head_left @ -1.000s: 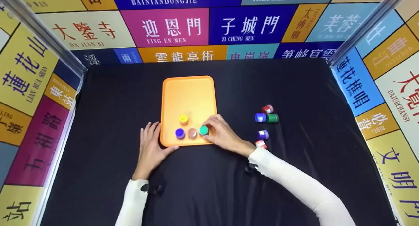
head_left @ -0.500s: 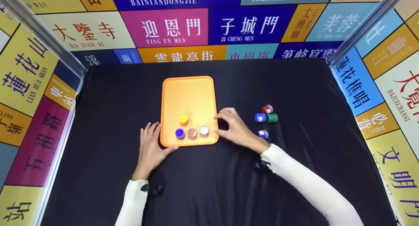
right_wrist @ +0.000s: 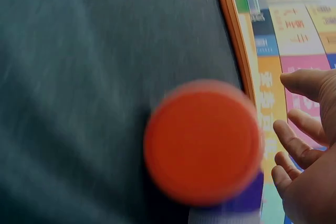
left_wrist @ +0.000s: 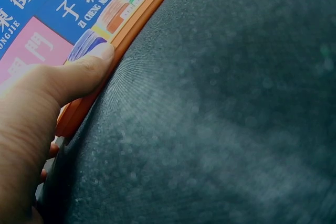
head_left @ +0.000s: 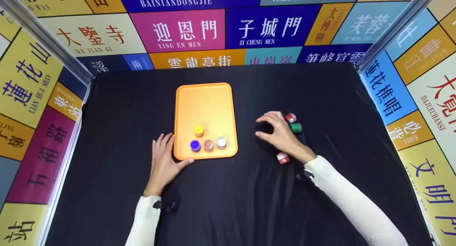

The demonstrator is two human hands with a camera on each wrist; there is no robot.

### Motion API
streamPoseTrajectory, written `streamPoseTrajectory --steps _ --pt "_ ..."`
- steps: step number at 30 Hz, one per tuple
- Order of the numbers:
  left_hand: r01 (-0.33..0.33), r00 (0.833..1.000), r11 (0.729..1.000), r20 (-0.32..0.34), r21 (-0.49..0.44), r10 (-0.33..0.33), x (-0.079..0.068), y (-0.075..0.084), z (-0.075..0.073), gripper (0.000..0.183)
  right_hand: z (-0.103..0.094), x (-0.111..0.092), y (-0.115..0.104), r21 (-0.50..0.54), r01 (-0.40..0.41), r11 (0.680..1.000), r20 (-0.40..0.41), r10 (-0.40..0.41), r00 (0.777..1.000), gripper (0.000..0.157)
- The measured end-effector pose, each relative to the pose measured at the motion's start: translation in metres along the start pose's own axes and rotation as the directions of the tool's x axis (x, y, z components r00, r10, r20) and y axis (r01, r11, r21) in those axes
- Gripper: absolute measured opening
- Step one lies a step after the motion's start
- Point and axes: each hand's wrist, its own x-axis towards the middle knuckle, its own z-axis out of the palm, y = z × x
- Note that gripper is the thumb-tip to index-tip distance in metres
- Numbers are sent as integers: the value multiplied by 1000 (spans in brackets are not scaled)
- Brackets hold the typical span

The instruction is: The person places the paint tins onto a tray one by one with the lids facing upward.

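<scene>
Left hand [head_left: 165, 160], fingers extended, is touching an orange rectangular plastic tray [head_left: 206, 105]; right hand [head_left: 279, 133] is hovering, fingers loose and empty, a green cylindrical jar [head_left: 296, 128] lying beyond its knuckles.

Right hand [head_left: 281, 134] off green jar [head_left: 221, 143] on tray [head_left: 203, 103], shifted right over black cloth [head_left: 245, 189], near loose red jar [head_left: 291, 118], orange-red jar [head_left: 283, 159] back in view

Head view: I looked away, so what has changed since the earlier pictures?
The right hand let go of the rightmost jar on the orange tray and moved away to the right. The left hand, tray, yellow jar, purple jar and brown jar stayed put.
</scene>
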Motion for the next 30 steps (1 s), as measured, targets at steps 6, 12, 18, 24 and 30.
streamPoseTrajectory --steps 6,12,18,24,30 --pt "-1 1000 1000 10 1 1 0 -1 2 116 -26 -12 15 -55 6 998 -88 -11 996 43" --pt "-5 1000 1000 1 -1 5 -1 0 -1 115 -50 -26 28 -66 -19 998 -153 8 988 43" --pt "-5 1000 1000 3 5 5 0 1 -2 115 -65 -36 41 -62 -58 996 -179 46 983 41" --pt "2 1000 1000 6 -3 -2 1 -1 0 116 -72 -43 52 -50 -103 993 -166 93 982 39" --pt "14 1000 1000 18 -13 -14 1 -2 0 116 -77 -48 63 -38 -109 993 -155 102 983 40"
